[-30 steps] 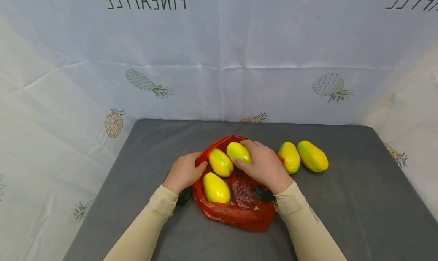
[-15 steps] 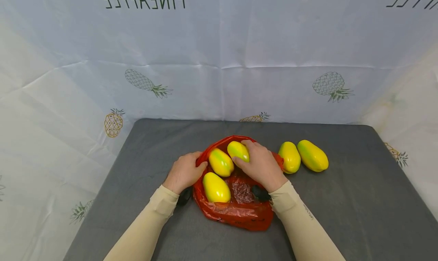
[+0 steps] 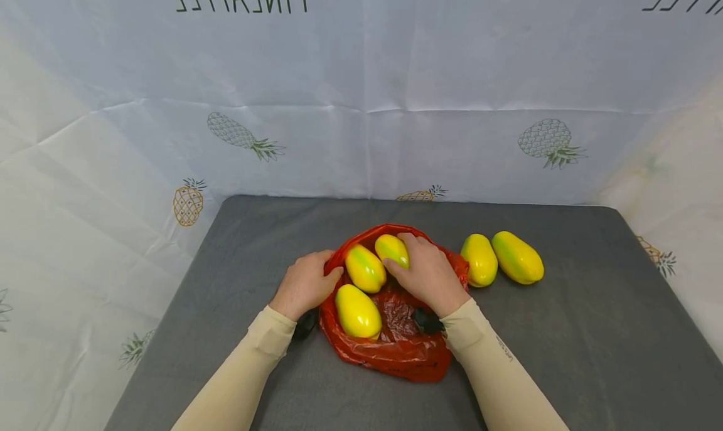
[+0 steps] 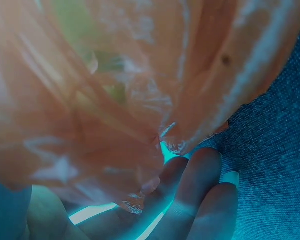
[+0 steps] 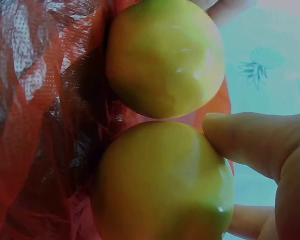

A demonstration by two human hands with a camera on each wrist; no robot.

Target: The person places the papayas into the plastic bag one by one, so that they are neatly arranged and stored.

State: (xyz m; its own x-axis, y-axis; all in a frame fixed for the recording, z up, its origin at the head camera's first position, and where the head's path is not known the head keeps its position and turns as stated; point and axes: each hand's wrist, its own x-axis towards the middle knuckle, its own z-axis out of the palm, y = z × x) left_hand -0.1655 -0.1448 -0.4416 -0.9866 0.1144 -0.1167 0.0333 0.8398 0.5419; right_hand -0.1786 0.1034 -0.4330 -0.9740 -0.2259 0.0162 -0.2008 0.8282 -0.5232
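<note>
A red plastic bag (image 3: 395, 359) lies with its mouth open on the grey table. My left hand (image 3: 305, 285) pinches the bag's left rim; in the left wrist view the thumb and fingers (image 4: 202, 175) meet at the thin plastic. Inside the bag, my right hand (image 3: 429, 274) grips a glossy yellow-green mango (image 3: 391, 249) at the far side. In the right wrist view the thumb lies against this mango (image 5: 162, 185), close to another mango (image 5: 165, 60). Two other mangoes sit in the bag's left half, one farther back (image 3: 365, 269) and one nearer (image 3: 358, 312).
To the right of the bag, two more mangoes lie side by side on the table, one (image 3: 479, 260) by the bag's edge and the other (image 3: 518, 258) farther right. A pale cloth (image 3: 361, 92) with printed pineapples hangs behind the grey table (image 3: 587, 330).
My right hand has shifted slightly left with the mango, which sits a little deeper behind the fingers. The left hand keeps its place on the rim.
</note>
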